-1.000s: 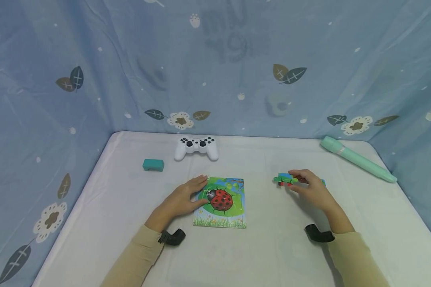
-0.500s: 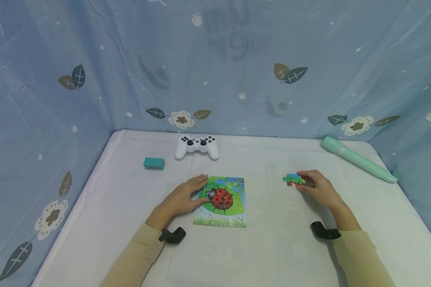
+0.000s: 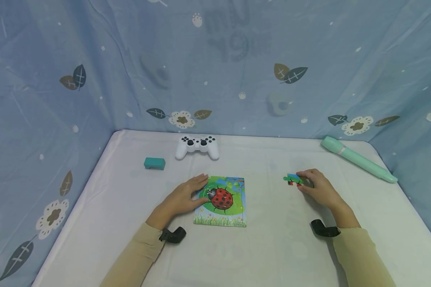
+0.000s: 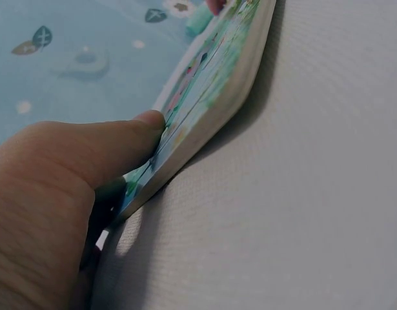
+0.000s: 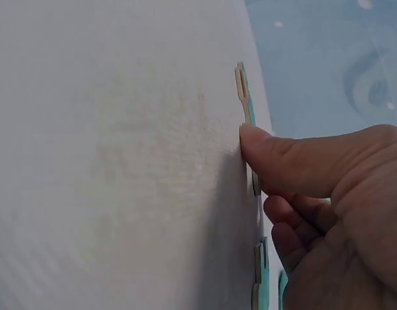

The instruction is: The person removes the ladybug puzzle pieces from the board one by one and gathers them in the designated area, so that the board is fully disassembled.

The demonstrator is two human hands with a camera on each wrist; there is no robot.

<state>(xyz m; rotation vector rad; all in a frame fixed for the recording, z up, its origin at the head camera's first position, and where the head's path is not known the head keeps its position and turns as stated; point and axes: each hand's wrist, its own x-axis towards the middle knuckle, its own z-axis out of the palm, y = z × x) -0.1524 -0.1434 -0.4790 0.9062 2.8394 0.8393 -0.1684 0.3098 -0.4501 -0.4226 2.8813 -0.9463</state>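
I log left hand [image 3: 183, 198] on ladybug board [image 3: 222, 202], thumb and fingers apart (steadying, presumably); right hand [image 3: 319, 189] pinches puzzle piece [image 3: 293, 179].

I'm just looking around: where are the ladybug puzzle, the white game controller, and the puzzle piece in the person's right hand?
Ladybug puzzle [image 3: 221, 200]: head view, on the ladybug's spotted back.
White game controller [image 3: 197, 146]: head view, mid-body, between the thumbsticks.
Puzzle piece [image 3: 293, 179]: head view, on its printed face.

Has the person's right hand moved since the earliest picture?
Yes. In the head view, the right hand has shifted a little to the right, away from the ladybug puzzle, which lies in about the same place.
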